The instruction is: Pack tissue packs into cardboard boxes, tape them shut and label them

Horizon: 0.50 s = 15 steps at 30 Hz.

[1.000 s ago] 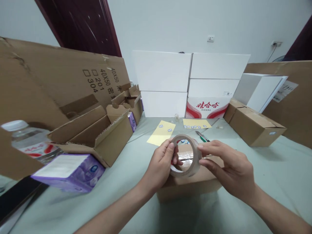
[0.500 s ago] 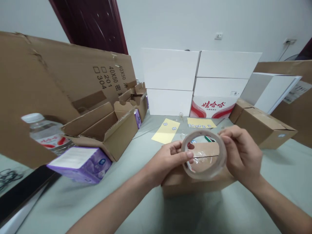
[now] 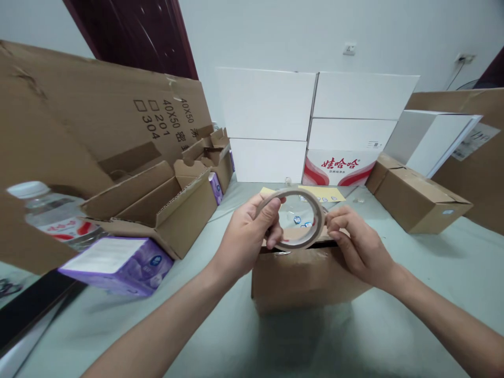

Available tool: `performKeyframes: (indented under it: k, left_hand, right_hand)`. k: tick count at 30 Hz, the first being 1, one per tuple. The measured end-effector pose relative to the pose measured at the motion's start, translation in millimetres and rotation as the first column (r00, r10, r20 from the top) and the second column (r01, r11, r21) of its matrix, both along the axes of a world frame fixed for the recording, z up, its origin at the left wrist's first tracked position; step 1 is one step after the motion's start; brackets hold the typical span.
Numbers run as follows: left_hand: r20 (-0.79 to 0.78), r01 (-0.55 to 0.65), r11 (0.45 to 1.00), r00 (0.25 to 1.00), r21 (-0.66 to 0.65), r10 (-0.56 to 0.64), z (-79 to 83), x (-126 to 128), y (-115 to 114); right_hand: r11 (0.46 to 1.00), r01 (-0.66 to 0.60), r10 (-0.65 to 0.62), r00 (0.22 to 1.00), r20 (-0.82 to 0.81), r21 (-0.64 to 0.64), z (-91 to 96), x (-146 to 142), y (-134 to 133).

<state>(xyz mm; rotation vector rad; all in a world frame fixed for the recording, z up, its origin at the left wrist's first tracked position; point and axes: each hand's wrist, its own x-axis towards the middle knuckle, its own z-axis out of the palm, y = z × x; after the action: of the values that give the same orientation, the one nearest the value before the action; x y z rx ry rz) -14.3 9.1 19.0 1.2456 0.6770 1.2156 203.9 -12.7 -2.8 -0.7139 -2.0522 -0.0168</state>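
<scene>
My left hand [image 3: 248,233] is closed round the left side of a roll of clear packing tape [image 3: 301,244], thumb in front and fingers through the ring. The roll is held up over a small brown cardboard box [image 3: 307,283]. At the roll's right edge, my right hand [image 3: 360,247] pinches thumb and fingers together on the tape; a loose end is too see-through to make out. The box's top shows a dark gap between its flaps, partly hidden behind the roll and hands. Small white-and-blue stickers [image 3: 298,220] show through the ring.
At left stand an open cardboard box [image 3: 189,210], a purple tissue pack [image 3: 122,265] and a water bottle [image 3: 59,218]. White boxes [image 3: 268,105] are stacked at the back. A closed brown box [image 3: 417,197] sits at right. Yellow sticker sheets [image 3: 334,193] lie behind my hands.
The tape roll has moved up and left with my left hand, uncovering more of the box's front. My right hand has shifted left and slightly down, staying beside the roll.
</scene>
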Motion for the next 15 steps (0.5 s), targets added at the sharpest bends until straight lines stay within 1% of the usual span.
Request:
performKeyframes:
  k: [2,4,6,8,10,12,15]
  left_hand:
    - [-0.172,-0.041,0.999,0.984,0.026,0.045,-2.9,-4.1,9.5]
    - [-0.295,-0.062,0.998,0.953,0.020,0.065,-3.2,-5.1,15.3]
    - [-0.380,-0.080,0.996,0.921,0.032,0.086,-1.1,-3.3,17.8]
    - [-0.454,-0.098,0.988,0.880,0.121,0.143,2.5,-0.3,18.7]
    - [-0.528,-0.074,0.967,0.827,0.242,0.196,6.5,2.1,19.4]
    - [-0.594,-0.021,0.944,0.772,0.330,0.225,9.7,3.3,20.6]
    - [-0.650,0.043,0.932,0.728,0.359,0.217,12.1,4.4,22.9]
  right_hand:
    - [0.997,-0.011,0.016,0.998,0.067,-0.072,-6.6,9.8,-1.2]
    - [0.995,-0.005,0.021,0.986,0.167,-0.099,-11.4,17.8,-2.7]
    - [0.997,0.004,0.018,0.958,0.286,-0.079,-13.8,22.3,-3.9]
    - [0.999,0.016,0.000,0.930,0.368,-0.041,-13.7,23.2,-4.3]
    - [1.000,0.012,-0.002,0.913,0.407,-0.021,-11.9,21.9,-3.5]
    - [1.000,-0.007,0.011,0.907,0.422,-0.012,-9.6,19.8,-1.9]
    - [0.999,-0.032,0.039,0.907,0.419,-0.024,-7.8,18.7,0.5]
